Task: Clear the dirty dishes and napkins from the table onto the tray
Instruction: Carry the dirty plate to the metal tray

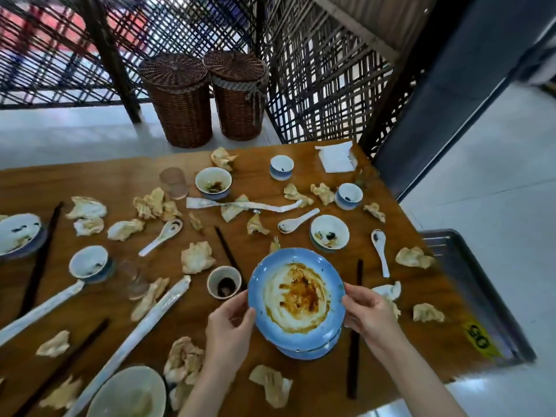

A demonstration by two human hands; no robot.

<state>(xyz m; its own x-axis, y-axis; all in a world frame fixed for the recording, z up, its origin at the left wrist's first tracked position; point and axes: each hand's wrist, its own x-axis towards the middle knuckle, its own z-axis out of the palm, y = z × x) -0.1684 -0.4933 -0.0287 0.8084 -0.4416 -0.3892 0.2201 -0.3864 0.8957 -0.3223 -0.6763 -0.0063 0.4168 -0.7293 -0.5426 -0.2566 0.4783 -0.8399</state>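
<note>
The left hand (230,323) and right hand (368,314) curl their fingers around opposite rims of the blue plate stack (296,299), level above the worktop (421,335), balancing the load; tray (469,266) lies right.

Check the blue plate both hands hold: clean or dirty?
Dirty: the blue plate has brown sauce smeared across its middle.

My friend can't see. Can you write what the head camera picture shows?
Two hands, left and right, hold a stack of dirty blue plates above a wooden table littered with crumpled napkins, bowls and spoons. A metal tray sits at the right.
</note>
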